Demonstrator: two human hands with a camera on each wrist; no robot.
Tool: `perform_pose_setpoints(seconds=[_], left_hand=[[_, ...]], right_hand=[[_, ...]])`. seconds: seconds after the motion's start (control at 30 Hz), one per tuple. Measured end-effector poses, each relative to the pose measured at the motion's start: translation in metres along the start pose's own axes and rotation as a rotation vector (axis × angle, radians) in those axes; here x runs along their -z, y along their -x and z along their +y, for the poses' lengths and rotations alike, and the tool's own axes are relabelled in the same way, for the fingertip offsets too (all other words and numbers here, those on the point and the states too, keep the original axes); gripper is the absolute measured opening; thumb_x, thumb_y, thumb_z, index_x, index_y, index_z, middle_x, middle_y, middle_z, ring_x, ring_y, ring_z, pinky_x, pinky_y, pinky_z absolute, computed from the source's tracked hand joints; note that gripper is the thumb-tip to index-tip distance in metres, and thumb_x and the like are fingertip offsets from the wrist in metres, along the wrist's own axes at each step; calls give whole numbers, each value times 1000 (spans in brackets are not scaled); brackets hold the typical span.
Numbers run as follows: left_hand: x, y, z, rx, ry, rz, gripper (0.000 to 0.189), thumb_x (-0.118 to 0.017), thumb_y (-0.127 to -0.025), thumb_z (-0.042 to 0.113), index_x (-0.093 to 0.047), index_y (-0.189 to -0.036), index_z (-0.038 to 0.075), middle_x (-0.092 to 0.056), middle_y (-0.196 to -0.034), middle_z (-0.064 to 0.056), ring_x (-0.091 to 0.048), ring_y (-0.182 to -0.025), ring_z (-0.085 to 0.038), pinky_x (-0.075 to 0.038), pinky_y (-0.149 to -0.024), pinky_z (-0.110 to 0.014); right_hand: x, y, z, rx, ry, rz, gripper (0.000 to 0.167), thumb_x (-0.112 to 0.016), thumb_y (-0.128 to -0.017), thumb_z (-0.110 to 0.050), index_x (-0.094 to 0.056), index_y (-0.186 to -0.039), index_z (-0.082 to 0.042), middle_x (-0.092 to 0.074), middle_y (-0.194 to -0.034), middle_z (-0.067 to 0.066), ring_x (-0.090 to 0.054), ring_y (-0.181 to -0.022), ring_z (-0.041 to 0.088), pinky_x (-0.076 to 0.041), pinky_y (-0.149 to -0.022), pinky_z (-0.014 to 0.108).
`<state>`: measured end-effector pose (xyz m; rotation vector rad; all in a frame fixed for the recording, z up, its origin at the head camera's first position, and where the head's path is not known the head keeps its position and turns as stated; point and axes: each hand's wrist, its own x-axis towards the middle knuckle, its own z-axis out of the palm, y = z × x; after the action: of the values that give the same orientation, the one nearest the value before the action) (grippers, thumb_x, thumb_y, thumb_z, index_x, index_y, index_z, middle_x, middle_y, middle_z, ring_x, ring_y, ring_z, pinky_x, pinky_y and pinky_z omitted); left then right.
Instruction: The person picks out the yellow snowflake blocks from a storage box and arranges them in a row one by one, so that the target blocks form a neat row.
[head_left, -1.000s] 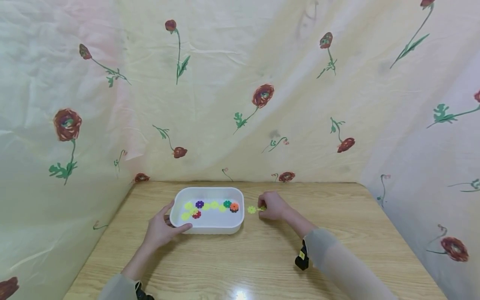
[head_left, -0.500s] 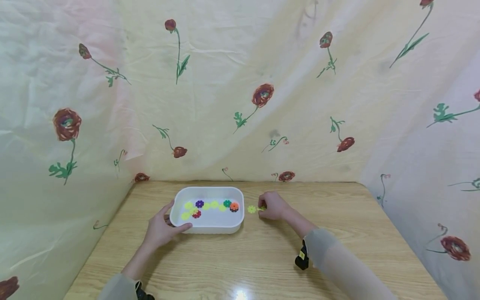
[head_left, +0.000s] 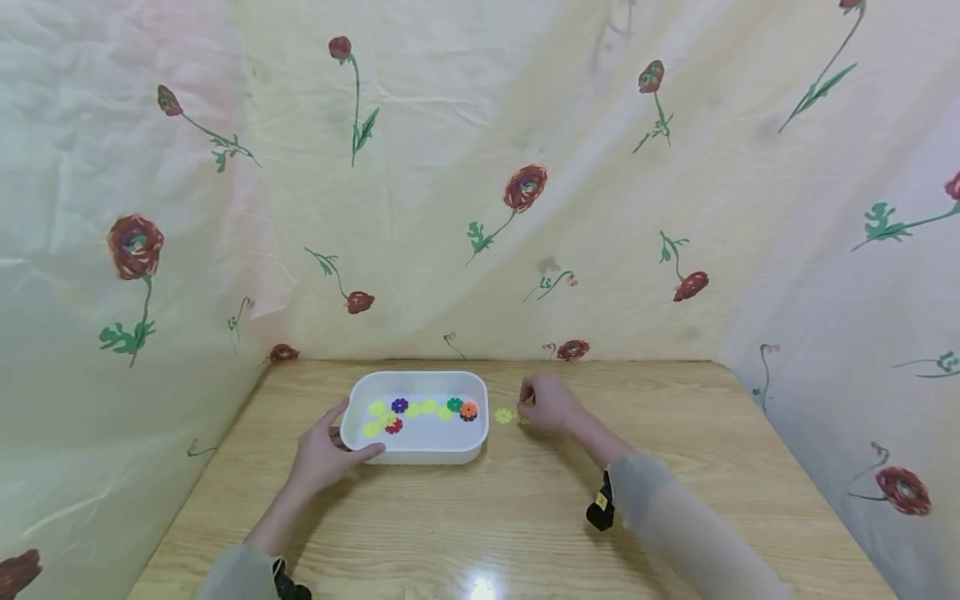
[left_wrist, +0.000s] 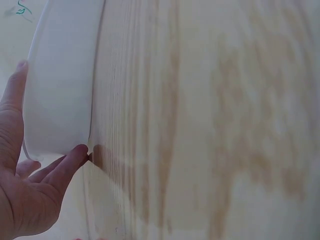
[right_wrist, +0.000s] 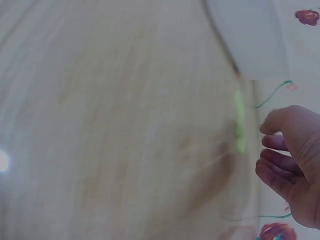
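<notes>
My left hand (head_left: 322, 462) grips the left end of a white plastic box (head_left: 431, 457), thumb over the front rim and fingers at the end wall. Inside lie several flower-shaped plastic discs, among them a purple disc (head_left: 400, 406), a green disc (head_left: 454, 404), an orange disc (head_left: 468, 409), a red disc (head_left: 393, 426) and yellow ones. Right of the box, a yellow flower disc (head_left: 503, 415) rests on the table; another yellow piece beside it is partly hidden by my right hand (head_left: 551, 404). In the right wrist view this hand hovers with loosely bent fingers, nothing between them, near a yellow-green strip (right_wrist: 240, 122).
The wooden table (head_left: 480, 517) ends at a flower-printed cloth (head_left: 450, 208) hanging behind and on both sides. A black wrist camera (head_left: 601, 508) is strapped below the right sleeve.
My right hand has let go of the yellow piece and risen slightly, while the pieces stay on the table. The left hand and the box keep their places.
</notes>
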<state>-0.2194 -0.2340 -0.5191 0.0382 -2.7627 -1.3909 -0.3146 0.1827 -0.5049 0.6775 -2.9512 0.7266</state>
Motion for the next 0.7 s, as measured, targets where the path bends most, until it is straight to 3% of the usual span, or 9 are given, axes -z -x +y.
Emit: perform_pose_setpoints(seconds=[0.17,0.4,0.7], left_hand=[[0,-2,-1,6,-1,-1,117,-95,-77,49,-34,-166,4,-64,-144,-30,-70,-119,-35,-62,-83,-28],[-1,-2,1,0,-12,1,118,-95,-77,51,-34,-165,3,-63,-144,-31,-70,-121,-37,-64,-92,-40],[-2,-1,0,23,-17,7,120,-96,-74,53,-34,-166,5,-62,-146,-30,-70,-119,-35,-64,-89,-35]], right_hand=[[10,-17,-13,38,4,90,9,-72,-91,-12,-72,-82,-10,-72,-85,5,-59,-70,13,-53,-66,30],[13,-35,-50,73,-21,84,5,-73,-93,-13,-74,-88,-11,-69,-86,2,-59,-76,13,-52,-69,28],[-3,-50,-85,146,-24,69,4,-77,-93,-13,-75,-92,-10,-70,-87,0,-61,-79,11,-56,-73,26]])
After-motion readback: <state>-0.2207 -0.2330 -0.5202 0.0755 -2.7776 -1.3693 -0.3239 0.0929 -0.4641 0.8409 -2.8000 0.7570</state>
